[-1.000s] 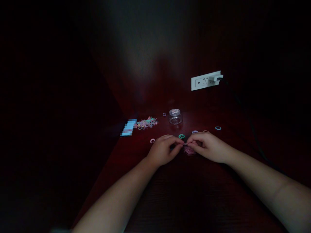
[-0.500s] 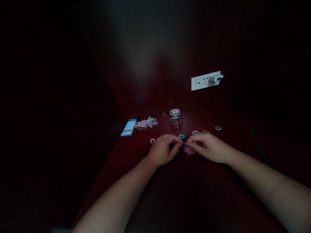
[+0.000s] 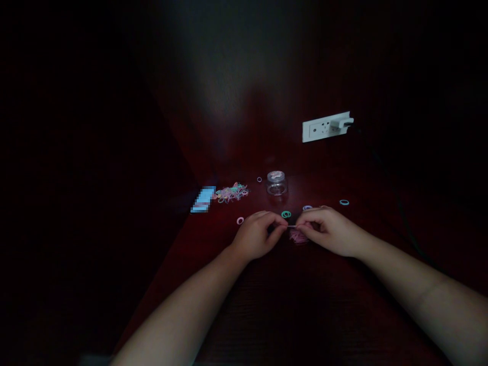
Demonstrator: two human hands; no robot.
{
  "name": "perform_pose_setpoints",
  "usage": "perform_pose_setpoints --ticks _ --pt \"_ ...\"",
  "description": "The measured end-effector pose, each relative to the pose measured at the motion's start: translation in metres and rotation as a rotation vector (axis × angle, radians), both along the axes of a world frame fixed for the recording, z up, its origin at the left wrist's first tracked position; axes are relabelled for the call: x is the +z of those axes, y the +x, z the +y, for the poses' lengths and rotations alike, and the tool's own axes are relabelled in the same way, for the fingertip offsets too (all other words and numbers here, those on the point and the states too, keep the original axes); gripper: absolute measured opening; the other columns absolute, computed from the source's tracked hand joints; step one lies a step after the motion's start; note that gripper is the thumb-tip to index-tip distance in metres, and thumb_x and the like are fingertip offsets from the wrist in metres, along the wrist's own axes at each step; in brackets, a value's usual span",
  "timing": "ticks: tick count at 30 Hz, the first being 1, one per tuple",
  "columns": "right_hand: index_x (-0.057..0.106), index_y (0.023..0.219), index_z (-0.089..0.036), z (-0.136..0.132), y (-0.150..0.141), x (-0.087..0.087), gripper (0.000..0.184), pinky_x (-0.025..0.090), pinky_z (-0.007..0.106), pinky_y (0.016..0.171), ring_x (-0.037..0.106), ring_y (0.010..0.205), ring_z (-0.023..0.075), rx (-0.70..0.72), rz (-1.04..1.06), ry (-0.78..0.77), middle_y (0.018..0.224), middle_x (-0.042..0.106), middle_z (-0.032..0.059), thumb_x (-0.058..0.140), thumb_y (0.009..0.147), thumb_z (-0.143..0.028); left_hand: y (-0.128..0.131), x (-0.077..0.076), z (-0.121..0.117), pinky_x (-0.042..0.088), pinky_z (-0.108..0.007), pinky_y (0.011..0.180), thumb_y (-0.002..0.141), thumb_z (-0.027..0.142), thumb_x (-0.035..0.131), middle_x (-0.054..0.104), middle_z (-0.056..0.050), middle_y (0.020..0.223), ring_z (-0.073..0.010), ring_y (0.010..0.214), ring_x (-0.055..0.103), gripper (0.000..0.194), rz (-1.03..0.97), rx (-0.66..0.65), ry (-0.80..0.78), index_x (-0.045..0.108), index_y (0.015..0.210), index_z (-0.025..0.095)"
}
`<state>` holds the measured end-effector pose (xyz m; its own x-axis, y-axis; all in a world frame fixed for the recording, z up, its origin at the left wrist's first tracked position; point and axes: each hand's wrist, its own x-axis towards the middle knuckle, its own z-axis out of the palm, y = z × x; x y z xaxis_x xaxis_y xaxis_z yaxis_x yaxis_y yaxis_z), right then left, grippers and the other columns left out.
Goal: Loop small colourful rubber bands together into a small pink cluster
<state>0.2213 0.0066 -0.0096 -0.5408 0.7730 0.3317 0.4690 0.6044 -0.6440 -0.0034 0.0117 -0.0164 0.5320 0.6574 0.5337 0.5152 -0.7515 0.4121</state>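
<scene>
Between the fingertips of my two hands a thin pale pink hair tie (image 3: pixel 292 226) is drawn out nearly level. My left hand (image 3: pixel 260 235) pinches its left end with thumb and forefinger. Its right end is in the pinch of my right hand (image 3: pixel 330 231). Just below lies a small heap of pink hair ties (image 3: pixel 299 236), partly covered by my right hand. Green hair ties (image 3: pixel 286 214) rest behind the gap between my hands. Purple ones (image 3: pixel 307 208) lie behind my right fingers, and a pink one (image 3: pixel 240 220) sits left of my left hand.
A mixed heap of coloured hair ties (image 3: pixel 232 193) lies at the back left beside a blurred bright blue rectangle (image 3: pixel 203 199). A lidded clear jar (image 3: pixel 277 184) stands near the wall. One blue hair tie (image 3: pixel 344 202) is at right. A wall socket (image 3: pixel 324 128) holds a plug with a dark cable.
My hands have moved very slightly apart, so a little more of the pink hair tie shows between them. The whole view has shifted a touch.
</scene>
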Motion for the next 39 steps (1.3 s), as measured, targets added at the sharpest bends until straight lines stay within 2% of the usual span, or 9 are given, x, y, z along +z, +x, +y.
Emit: perform_pose_setpoints --ticks 11,24,39 --pt "0.065 0.069 -0.017 -0.0004 0.0023 -0.0012 0.02 0.036 0.025 0.055 0.048 0.056 0.0116 -0.029 -0.005 0.007 0.062 0.056 -0.0007 0.057 0.087 -0.023 -0.002 -0.0008 0.002 0.052 -0.033 0.085 0.093 0.025 0.057 0.073 -0.002 0.092 -0.0176 0.088 0.067 0.011 0.004 -0.009 -0.022 0.067 0.091 0.02" --pt "0.065 0.073 -0.017 -0.0009 0.0003 -0.0017 0.024 0.036 0.024 0.053 0.048 0.054 0.0113 -0.04 0.023 -0.035 0.061 0.058 -0.0003 0.055 0.09 -0.03 -0.0017 -0.0015 0.0023 0.052 -0.033 0.086 0.094 0.027 0.056 0.073 -0.003 0.094 -0.0177 0.09 0.067 0.012 0.01 -0.006 -0.028 0.066 0.092 0.02" --pt "0.065 0.076 -0.017 -0.0005 0.001 -0.0032 0.028 0.036 0.025 0.053 0.047 0.054 0.0114 -0.051 0.041 -0.039 0.061 0.057 -0.0005 0.056 0.092 -0.037 -0.0018 -0.0023 0.0031 0.053 -0.032 0.08 0.089 0.023 0.059 0.072 -0.002 0.087 -0.0169 0.082 0.066 0.008 0.007 -0.017 0.01 0.067 0.09 0.021"
